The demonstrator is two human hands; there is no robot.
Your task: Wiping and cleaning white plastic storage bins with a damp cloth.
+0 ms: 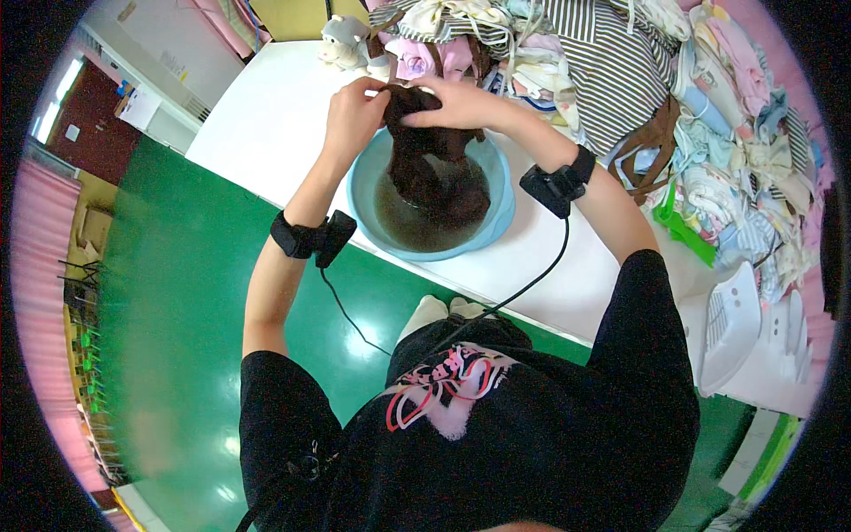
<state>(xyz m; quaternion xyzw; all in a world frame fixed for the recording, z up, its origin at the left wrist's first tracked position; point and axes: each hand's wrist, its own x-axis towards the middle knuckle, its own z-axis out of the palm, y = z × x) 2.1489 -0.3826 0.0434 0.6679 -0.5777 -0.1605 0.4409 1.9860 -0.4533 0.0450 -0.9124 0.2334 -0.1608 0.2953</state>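
The dark cloth (432,164) is gripped at its top by the closed left hand (353,111) and right hand (456,104), hanging at 12 o'clock over the basin (505,191), best wrung low so drips are kept inside.

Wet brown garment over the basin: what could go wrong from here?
1. The dark brown garment, gripped by the left hand and right hand, hangs soaked over the blue basin; lifted aside, it could drip murky water onto the white table.
2. The pile of clothes lies close behind the basin, so splashes might stain it.
3. The basin sits near the table edge; pulling could tip it toward the green floor.
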